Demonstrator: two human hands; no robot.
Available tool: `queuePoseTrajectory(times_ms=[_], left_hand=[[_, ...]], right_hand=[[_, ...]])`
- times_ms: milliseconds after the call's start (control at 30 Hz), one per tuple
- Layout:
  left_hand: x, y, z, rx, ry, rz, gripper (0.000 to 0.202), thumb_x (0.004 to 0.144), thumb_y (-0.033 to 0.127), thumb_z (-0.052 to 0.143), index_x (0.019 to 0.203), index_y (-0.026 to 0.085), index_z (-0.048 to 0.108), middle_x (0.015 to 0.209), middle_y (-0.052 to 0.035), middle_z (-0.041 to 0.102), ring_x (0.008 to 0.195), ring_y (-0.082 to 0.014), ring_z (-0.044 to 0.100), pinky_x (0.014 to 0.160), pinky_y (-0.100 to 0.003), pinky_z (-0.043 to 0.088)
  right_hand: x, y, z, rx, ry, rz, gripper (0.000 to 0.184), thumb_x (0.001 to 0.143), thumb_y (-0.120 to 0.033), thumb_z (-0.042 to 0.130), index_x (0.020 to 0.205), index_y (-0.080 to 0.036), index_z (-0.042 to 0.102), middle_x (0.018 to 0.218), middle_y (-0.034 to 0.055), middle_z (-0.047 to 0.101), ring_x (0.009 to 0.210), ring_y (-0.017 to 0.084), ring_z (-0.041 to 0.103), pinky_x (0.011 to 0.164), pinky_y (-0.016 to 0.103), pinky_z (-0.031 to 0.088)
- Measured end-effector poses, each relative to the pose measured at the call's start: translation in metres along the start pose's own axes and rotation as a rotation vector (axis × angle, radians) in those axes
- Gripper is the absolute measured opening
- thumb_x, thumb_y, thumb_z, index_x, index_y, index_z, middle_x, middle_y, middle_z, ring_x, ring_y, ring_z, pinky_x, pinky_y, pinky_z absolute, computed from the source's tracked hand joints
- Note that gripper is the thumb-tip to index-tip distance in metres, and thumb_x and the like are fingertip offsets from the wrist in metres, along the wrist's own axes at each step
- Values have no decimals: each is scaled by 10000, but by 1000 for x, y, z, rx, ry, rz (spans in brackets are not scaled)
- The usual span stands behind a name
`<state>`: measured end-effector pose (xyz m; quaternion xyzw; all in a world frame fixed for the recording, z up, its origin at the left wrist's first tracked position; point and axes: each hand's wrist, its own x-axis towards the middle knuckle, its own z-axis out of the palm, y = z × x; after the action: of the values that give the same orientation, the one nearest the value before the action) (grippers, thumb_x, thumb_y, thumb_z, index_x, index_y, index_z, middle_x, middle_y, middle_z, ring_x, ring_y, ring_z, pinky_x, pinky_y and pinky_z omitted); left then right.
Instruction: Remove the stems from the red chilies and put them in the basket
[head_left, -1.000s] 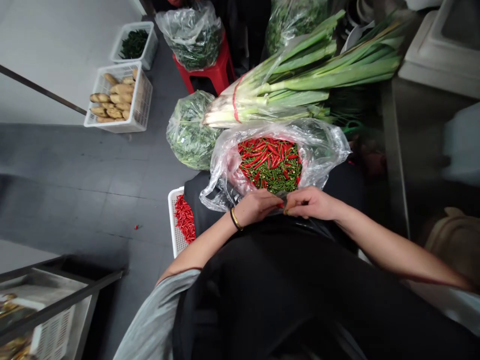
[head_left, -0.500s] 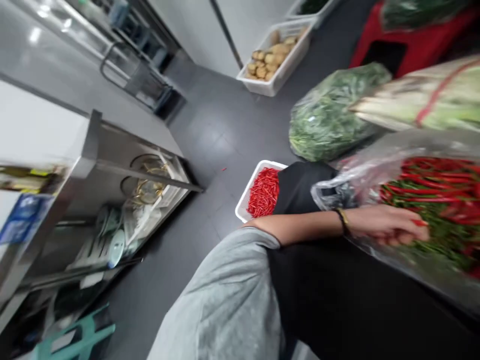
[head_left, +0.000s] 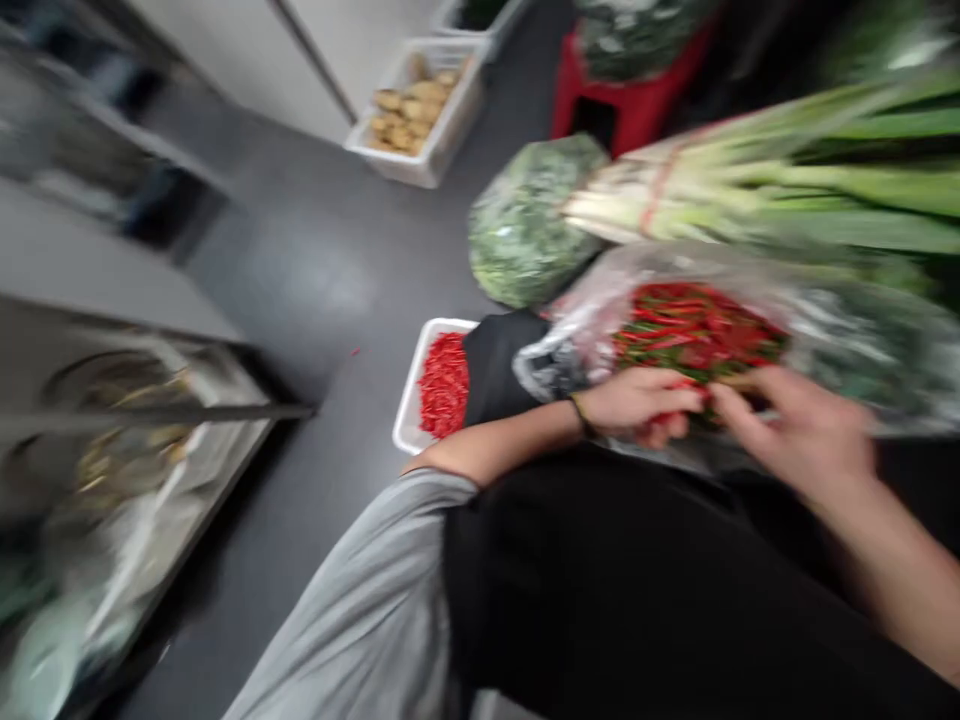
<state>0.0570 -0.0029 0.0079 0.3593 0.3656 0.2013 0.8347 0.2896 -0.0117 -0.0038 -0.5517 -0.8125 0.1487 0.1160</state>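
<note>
Heavy motion blur, even indoor light, soft shadows, warped wide-angle edges

Hands [head_left: 637, 402] at plastic bag [head_left: 566, 355] of mixed chilies [head_left: 694, 330], white crate [head_left: 405, 425] of red chilies [head_left: 444, 385] nearby

Red and green chilies [head_left: 697, 330] are heaped inside a clear plastic bag [head_left: 862, 350], the red ones lying mostly over the green. At the bag's near edge, a red chili [head_left: 670, 420] appears to be gripped in the curled left hand [head_left: 637, 405], though the view is blurred. Just beside it, the right hand [head_left: 795, 435] is held with its fingers spread, their tips reaching the heap. Left of the bag, more red chilies [head_left: 444, 385] are piled in a white basket [head_left: 405, 425].
</note>
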Motion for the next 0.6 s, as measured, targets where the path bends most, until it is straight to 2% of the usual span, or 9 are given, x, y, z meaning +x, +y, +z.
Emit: queuePoseTrajectory(times_ms=[67, 133, 233, 300, 367, 433, 500, 533, 600], left_hand=[[-3, 1, -13, -6, -6, 35, 162, 875, 318, 555, 842, 173, 490, 532, 49, 555, 353, -79, 488, 365, -191, 344], [-1, 1, -26, -67, -40, 57, 266, 827, 398, 609, 877, 159, 503, 542, 46, 568, 344, -86, 489, 366, -198, 362], [2, 6, -37, -161, -85, 69, 385, 723, 415, 711, 918, 146, 516, 633, 0, 634, 460, -137, 602, 427, -224, 440], [5, 12, -38, -202, -72, 106, 408, 666, 379, 756, 905, 148, 519, 727, -30, 670, 587, -165, 663, 482, -231, 478], [10, 17, -37, -221, -13, 147, 374, 661, 365, 765, 823, 155, 501, 671, 0, 639, 536, -124, 622, 459, -203, 444], [19, 18, -35, -231, 59, 133, 367, 680, 372, 761, 734, 160, 465, 527, 60, 530, 386, -57, 473, 380, -168, 331], [28, 15, -32, -218, 99, 58, 365, 694, 389, 758, 712, 152, 481, 463, 83, 459, 324, -31, 368, 339, -163, 232], [32, 13, -30, -202, 96, 6, 354, 702, 399, 754, 735, 140, 516, 472, 71, 481, 325, -33, 381, 335, -165, 222], [39, 6, -25, -183, 56, -90, 368, 726, 428, 734, 831, 110, 581, 556, 12, 587, 384, -66, 494, 352, -172, 281]], right_hand=[[19, -13, -11, -40, 40, 86, 283, 913, -413, 475, 884, -199, 658, 942, 161, 712, 830, 264, 661, 719, 339, 474], [34, -5, -18, -32, 62, 200, 266, 901, -388, 476, 898, -182, 644, 882, 143, 717, 754, 233, 651, 683, 318, 464], [37, 20, -14, -70, -157, 263, 259, 846, -382, 543, 994, -197, 646, 894, 87, 720, 707, 210, 635, 637, 309, 446], [38, 28, 1, -157, -290, 303, 272, 845, -442, 549, 906, -207, 672, 833, 83, 715, 714, 223, 637, 607, 308, 427], [43, 28, 19, -221, -341, 355, 304, 861, -463, 541, 810, -198, 680, 799, 108, 710, 733, 238, 645, 599, 310, 418], [50, 24, 28, -215, -312, 364, 273, 878, -399, 535, 795, -183, 681, 826, 128, 714, 761, 243, 653, 628, 317, 429], [53, 18, 24, -127, -211, 334, 233, 885, -327, 521, 804, -178, 680, 842, 123, 718, 773, 240, 658, 674, 324, 448], [53, 15, 18, -54, -141, 304, 228, 887, -320, 515, 817, -180, 681, 845, 114, 719, 774, 235, 660, 696, 326, 459], [45, 5, 7, 104, 4, 221, 233, 893, -345, 512, 863, -192, 684, 867, 96, 720, 793, 229, 662, 742, 335, 481]])
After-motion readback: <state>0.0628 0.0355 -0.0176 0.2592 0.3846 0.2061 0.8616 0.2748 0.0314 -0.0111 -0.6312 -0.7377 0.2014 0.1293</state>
